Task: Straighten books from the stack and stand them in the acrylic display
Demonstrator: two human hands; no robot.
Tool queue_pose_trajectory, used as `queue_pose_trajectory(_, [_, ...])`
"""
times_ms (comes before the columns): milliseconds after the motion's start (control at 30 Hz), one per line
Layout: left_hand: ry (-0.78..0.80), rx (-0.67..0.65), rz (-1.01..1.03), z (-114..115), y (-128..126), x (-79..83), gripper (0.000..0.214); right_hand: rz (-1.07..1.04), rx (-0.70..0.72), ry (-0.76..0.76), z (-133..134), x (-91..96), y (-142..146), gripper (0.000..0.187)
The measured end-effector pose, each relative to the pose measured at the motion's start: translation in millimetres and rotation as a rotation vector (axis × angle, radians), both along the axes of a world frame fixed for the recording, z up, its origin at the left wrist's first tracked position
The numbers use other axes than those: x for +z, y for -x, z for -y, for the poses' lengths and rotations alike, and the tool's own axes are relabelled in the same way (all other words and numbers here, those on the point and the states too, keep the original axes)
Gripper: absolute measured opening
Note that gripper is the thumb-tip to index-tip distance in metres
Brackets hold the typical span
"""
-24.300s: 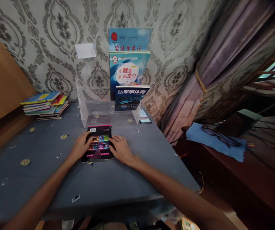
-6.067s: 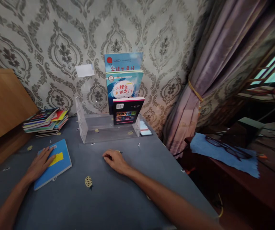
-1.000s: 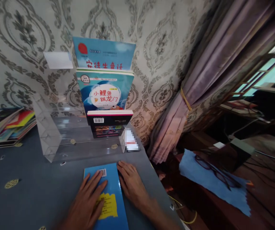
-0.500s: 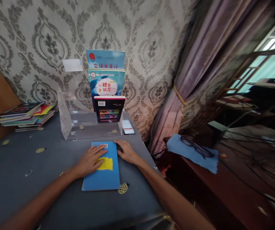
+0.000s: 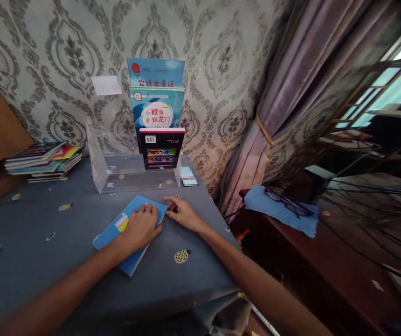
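Note:
A blue book [image 5: 137, 264] with a yellow patch lies askew on the cloth-covered table, one corner toward the acrylic stand. My left hand [image 5: 141, 229] rests on top of the book, palm down, its fingers stretched over the upper right part and hiding much of the cover. At the book's right corner is my right hand [image 5: 183, 213], index finger extended and the other fingers loosely bent. Its fingertips meet or nearly meet that corner; whether they touch is unclear. The clear acrylic stand [image 5: 97, 171] holds a black book [image 5: 162, 149] and two light-blue books [image 5: 156, 105] behind it, all upright.
A stack of books [image 5: 43, 161] lies at the table's left, beside a brown wooden board [image 5: 1, 121]. A phone-like item [image 5: 188, 176] sits right of the stand. Beyond the table's right edge, glasses [image 5: 287, 205] lie on a blue cloth [image 5: 256, 205], near tangled cables [image 5: 354, 224].
The blue book has turned clockwise and shifted left, from nearly straight to diagonal. My left hand moved with it; my right hand went from the book's right edge to its corner.

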State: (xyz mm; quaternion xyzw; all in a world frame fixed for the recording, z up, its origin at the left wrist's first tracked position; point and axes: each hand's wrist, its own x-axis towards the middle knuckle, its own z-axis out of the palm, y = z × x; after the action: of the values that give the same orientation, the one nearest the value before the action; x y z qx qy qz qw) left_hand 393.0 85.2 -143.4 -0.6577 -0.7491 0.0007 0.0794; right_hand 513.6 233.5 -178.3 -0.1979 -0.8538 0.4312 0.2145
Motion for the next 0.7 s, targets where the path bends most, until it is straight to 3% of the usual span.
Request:
queue_pose_trajectory(167, [0.072,0.022,-0.003,-7,-6,19.9,0.031,-0.125,0.017,0.206,-11,-10.2,-1,0.035])
queue_pose_trajectory(267, [0.112,0.02,0.023,-11,-8,27.6,0.035,-0.142,0.042,0.313,-16,-15.6,-2,0.038])
queue_pose_trajectory(700, [0.068,-0.062,0.17,-18,4,24.8,0.018,-0.16,-0.022,0.517,-3,-5.7,-2,0.048])
